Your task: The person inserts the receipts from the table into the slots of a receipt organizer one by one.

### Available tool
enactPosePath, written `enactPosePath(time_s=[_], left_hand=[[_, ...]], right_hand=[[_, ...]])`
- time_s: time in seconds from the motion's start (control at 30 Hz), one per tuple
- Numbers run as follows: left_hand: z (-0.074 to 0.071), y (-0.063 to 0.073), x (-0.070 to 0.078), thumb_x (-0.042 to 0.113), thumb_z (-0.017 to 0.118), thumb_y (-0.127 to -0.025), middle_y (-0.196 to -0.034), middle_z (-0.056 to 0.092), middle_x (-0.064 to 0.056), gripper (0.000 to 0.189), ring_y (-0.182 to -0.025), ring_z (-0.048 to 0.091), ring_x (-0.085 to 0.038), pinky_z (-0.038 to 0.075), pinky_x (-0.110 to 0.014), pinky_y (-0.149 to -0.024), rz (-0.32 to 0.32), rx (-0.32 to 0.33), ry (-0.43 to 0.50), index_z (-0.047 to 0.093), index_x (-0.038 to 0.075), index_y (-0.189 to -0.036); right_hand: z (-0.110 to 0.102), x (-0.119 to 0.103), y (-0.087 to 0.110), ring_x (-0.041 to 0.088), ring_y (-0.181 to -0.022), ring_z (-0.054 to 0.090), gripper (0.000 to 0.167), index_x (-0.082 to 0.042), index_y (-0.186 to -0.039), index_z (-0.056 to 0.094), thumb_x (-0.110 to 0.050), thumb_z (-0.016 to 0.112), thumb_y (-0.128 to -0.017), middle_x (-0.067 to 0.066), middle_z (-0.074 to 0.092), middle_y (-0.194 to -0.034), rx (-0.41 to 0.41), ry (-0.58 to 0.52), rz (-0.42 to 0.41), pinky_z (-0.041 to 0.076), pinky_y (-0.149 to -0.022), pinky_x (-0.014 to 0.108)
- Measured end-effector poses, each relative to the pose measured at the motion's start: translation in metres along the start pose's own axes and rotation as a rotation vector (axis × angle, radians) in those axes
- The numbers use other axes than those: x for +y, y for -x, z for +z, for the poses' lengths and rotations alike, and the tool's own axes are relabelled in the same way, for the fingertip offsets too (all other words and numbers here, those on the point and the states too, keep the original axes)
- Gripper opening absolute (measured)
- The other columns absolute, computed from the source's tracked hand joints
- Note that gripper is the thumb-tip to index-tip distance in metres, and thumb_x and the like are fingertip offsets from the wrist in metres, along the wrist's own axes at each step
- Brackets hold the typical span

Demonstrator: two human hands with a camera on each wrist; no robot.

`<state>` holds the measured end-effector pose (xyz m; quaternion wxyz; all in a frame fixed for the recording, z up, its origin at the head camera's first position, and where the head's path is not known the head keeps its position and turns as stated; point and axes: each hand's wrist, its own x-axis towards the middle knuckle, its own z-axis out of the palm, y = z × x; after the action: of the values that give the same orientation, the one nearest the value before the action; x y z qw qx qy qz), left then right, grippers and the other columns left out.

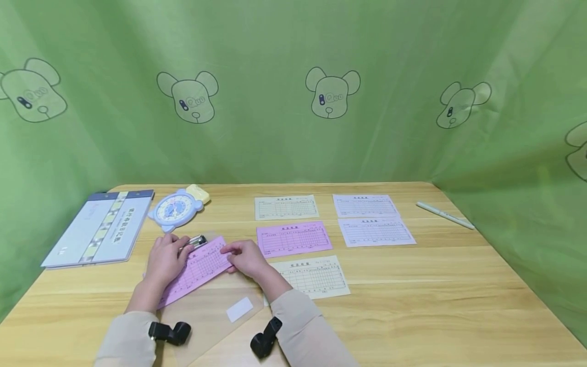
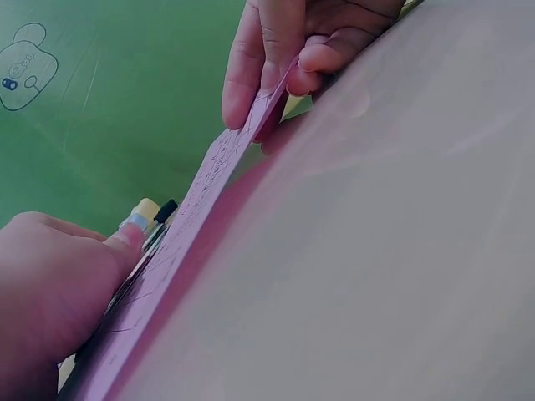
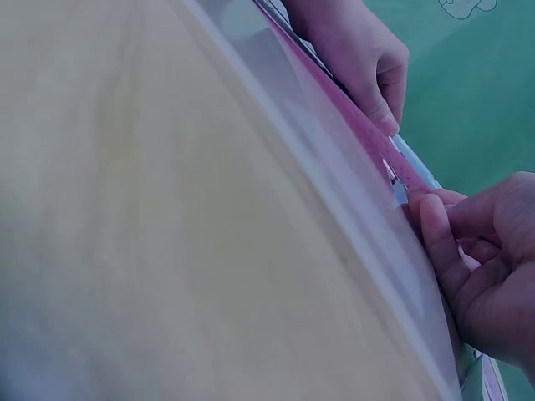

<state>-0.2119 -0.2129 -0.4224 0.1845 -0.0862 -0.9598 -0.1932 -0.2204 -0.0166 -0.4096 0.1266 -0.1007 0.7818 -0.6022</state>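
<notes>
In the head view a pink printed slip (image 1: 202, 267) lies slanted over a translucent clipboard (image 1: 206, 311) with a white label (image 1: 239, 309). My right hand (image 1: 247, 259) pinches the slip's right end between thumb and fingers; the left wrist view shows that end raised off the board. My left hand (image 1: 167, 260) is at the metal clip (image 1: 197, 240) on the board's top edge, with thumb and fingers pinching it. The slip's left part is partly covered by the left hand. Whether its edge is under the clip I cannot tell.
To the right lie another pink slip (image 1: 294, 238), cream slips (image 1: 286, 207) (image 1: 314, 277) and white slips (image 1: 365, 206) (image 1: 377, 232). A pen (image 1: 445, 215) lies far right. At left are an account book (image 1: 103, 229), a blue clock (image 1: 176, 210) and a yellow block (image 1: 199, 193).
</notes>
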Motion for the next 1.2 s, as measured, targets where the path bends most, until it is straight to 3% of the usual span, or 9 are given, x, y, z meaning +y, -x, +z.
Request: enactPosePath(time_s=[0.53,0.93,1.2], left_hand=[[0.0011,0.0004,-0.0003,0.016,0.057,-0.082,-0.082,0.047,-0.016,0.023,-0.078,0.041,-0.031,0.032,-0.042,-0.068,0.036,0.052,-0.003,0.062,-0.001,-0.096],[0.0002,-0.0001,-0.0005,0.016,0.056,-0.083,-0.082,0.046,-0.015,0.022,-0.078,0.04,-0.031,0.031,-0.042,-0.068,0.021,0.041,0.009,0.062,-0.001,-0.095],[0.0003,0.0002,0.0005,0.015,0.057,-0.082,-0.081,0.046,-0.015,0.021,-0.077,0.041,-0.03,0.031,-0.042,-0.068,0.02,0.051,0.017,0.062,-0.001,-0.094]], right_hand=[[-0.0012,-0.0024,0.0017,0.013,-0.057,0.054,0.026,-0.001,-0.091,0.065,0.013,0.047,-0.078,0.006,0.055,-0.084,0.072,-0.064,0.065,0.047,-0.051,0.022],[-0.0017,-0.0027,0.0005,0.014,-0.063,0.058,0.031,0.003,-0.092,0.063,0.017,0.042,-0.076,0.012,0.056,-0.097,0.141,-0.169,0.095,0.048,-0.052,0.024],[-0.0011,-0.0024,0.0003,0.017,-0.065,0.058,0.035,0.004,-0.094,0.062,0.019,0.037,-0.075,0.011,0.054,-0.086,0.188,-0.255,0.128,0.049,-0.052,0.025]])
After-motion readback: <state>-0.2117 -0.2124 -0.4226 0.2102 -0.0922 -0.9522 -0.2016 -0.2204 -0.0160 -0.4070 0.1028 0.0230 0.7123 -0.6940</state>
